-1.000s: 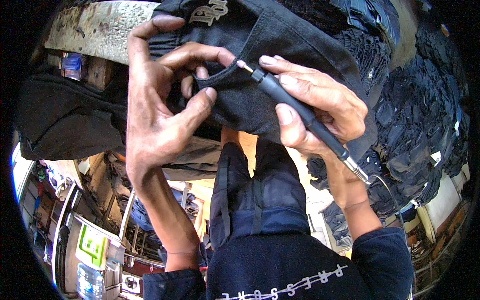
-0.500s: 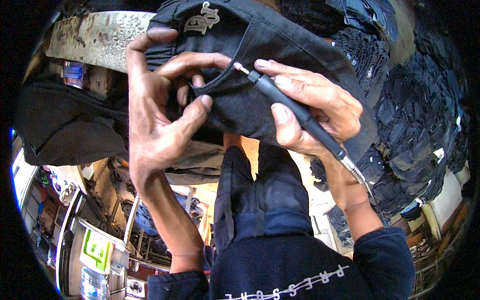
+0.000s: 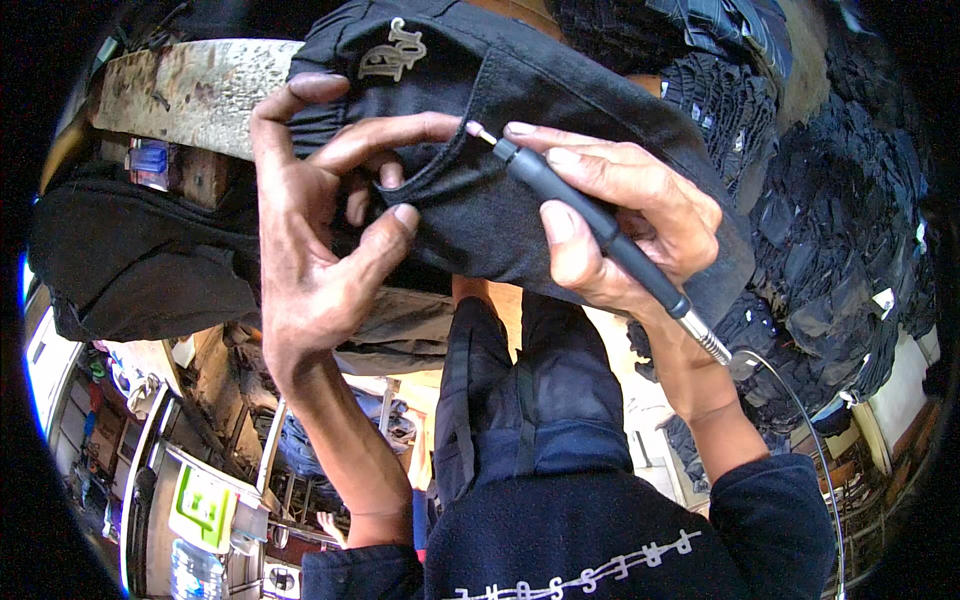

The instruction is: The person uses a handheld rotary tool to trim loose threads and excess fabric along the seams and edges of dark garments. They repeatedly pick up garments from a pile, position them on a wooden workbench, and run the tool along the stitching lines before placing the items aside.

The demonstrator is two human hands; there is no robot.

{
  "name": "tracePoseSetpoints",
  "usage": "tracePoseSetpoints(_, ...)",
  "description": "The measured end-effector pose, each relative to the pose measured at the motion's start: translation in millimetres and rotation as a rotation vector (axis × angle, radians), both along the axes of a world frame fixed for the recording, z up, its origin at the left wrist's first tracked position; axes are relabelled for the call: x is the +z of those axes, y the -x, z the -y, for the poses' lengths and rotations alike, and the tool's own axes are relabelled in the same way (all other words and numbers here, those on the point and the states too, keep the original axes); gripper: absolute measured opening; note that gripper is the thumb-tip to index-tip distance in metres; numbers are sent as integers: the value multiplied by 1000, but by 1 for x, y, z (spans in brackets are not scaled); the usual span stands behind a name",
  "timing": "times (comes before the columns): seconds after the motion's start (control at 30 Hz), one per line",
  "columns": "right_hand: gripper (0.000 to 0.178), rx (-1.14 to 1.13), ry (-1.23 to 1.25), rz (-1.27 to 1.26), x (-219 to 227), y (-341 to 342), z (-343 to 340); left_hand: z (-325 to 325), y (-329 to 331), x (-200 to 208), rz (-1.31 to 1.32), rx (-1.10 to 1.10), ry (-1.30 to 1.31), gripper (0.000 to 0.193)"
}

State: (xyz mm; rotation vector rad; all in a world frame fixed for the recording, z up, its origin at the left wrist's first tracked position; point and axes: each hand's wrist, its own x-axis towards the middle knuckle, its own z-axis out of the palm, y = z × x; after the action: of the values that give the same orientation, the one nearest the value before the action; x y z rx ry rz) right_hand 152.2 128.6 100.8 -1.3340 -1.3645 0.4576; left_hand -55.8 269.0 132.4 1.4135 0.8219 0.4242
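Observation:
A pair of black trousers point(image 3: 590, 110) is stretched out in front of me, with a pale letter-shaped emblem point(image 3: 391, 52) near its far edge. My left hand point(image 3: 315, 230) grips the pocket edge point(image 3: 448, 165). Its index finger reaches along to the upper part of that edge, the thumb presses from the near side, and other fingers sit partly within the opening. In my right hand point(image 3: 630, 210) is a black pen-shaped rotary handpiece point(image 3: 570, 195), tilted. Its thin tip meets the pocket edge beside my left index fingertip. A metal spring and a cable trail from its rear end.
Big heaps of dark garments point(image 3: 830, 240) rise on the right. At the upper left lies a worn, stained board point(image 3: 190, 85), with a blue box point(image 3: 150, 163) beneath it and black cloth point(image 3: 150, 260) nearer. A green tray point(image 3: 200, 508) and a clear bottle point(image 3: 195, 570) stand lower left.
The tip has stayed at the pocket edge, with both hands nearly still. The trousers have shifted slightly left in the view, and the cable now shows curving down the right side.

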Motion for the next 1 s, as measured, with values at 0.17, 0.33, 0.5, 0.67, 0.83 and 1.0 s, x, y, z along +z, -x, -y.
tracePoseSetpoints(0.17, 33, -2, 35, -31, 2, 1, 0, 1, -2, 4, -62, 5, -8, 81)
tracePoseSetpoints(0.33, 30, -1, 84, -28, 7, -1, 1, 0, -3, 3, -42, -13, -43, 83)
tracePoseSetpoints(0.5, 28, -23, 145, -56, 10, 1, 3, 1, -2, 1, -43, -13, -32, 83)
tracePoseSetpoints(0.67, 27, -35, 143, -59, 8, 1, 1, -3, 0, 1, -85, -71, -77, 83)
tracePoseSetpoints(0.83, 22, -200, 37, -89, 0, 7, -8, 0, -2, 0, -55, -39, -79, 80)
tracePoseSetpoints(1.0, 24, -97, 118, -58, 7, 3, -2, 2, -1, -2, -45, -20, -61, 77)
